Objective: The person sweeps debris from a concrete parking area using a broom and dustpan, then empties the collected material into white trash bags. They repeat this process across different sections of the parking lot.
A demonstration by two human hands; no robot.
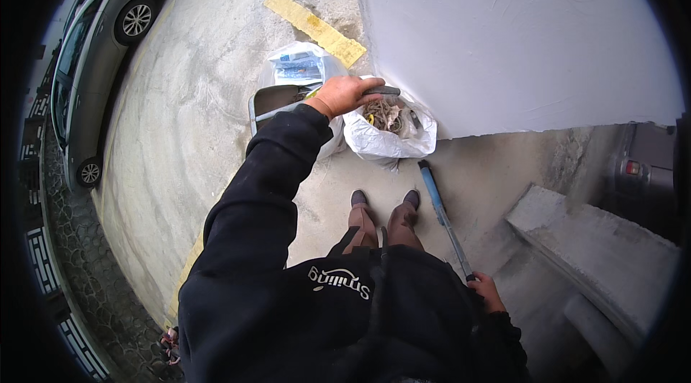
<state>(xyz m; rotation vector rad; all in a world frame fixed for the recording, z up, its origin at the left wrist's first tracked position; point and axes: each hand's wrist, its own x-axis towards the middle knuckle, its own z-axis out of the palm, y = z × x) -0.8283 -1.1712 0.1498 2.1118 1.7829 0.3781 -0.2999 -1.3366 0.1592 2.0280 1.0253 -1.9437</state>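
My left hand (pixel 345 94) reaches forward, its fingers wrapped around a dark grip (pixel 386 90). The grip appears to belong to a long-handled dustpan (pixel 274 99), whose metal pole passes behind the hand and wrist. Just below the grip stands an open white plastic bag (pixel 378 146) holding dry twig-like debris (pixel 386 115) and a yellow scrap. At my right side, my right hand (pixel 488 294) holds the upper end of a blue and grey pole (pixel 445 218). Its dark far end, perhaps a broom's bristles, points toward the bag; the sleeve partly hides the near end.
Another translucent bag (pixel 299 62) with blue-printed packaging stands behind the dustpan. A pale wall (pixel 513 43) rises ahead to the right. A concrete ledge (pixel 583 242) lies at right, with a vehicle (pixel 642 167) beyond. A silver car (pixel 97 70) is parked left, near yellow floor markings (pixel 318 29).
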